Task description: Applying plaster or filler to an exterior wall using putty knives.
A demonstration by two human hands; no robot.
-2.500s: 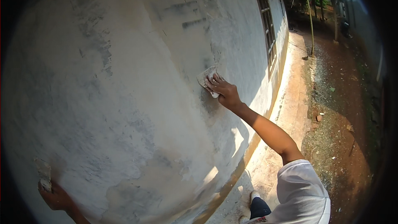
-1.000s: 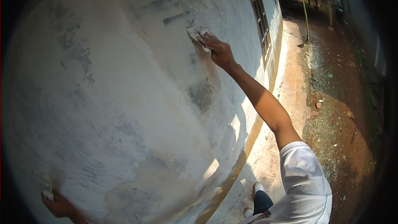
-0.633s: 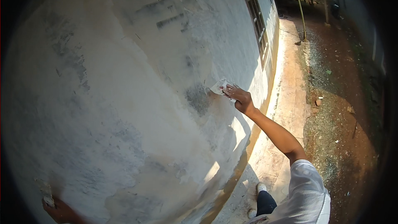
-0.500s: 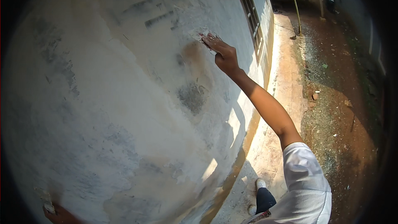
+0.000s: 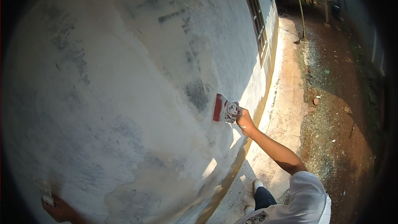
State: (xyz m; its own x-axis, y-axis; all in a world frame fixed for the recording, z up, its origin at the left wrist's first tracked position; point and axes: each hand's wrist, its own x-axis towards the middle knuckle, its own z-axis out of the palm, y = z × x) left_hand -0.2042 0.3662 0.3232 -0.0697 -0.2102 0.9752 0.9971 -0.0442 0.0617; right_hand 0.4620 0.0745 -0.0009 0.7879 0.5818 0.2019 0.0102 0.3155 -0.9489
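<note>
My right hand (image 5: 245,122) grips a wide putty knife (image 5: 224,109) with a red edge and white putty smears. Its blade stands by the patchy plastered wall (image 5: 166,112), just below a dark grey patch; whether it touches, I cannot tell. Low at the far left, my left hand (image 5: 62,210) is closed around a putty-smeared flat tool (image 5: 47,196), which looks like another putty knife. Dim light hides part of its blade. White and grey coating covers the wall unevenly, with dark scuffs higher up.
A barred window (image 5: 255,12) sits farther along the wall. Beneath it runs a sunlit paved ledge (image 5: 286,83), where my shoe (image 5: 258,184) shows. Gravel and reddish soil (image 5: 331,120) lie to the right. A thin pole (image 5: 300,12) rises at the far end.
My right hand has come down and slightly right along the wall with the putty knife, whose red edge now shows. The left hand stays nearly in place.
</note>
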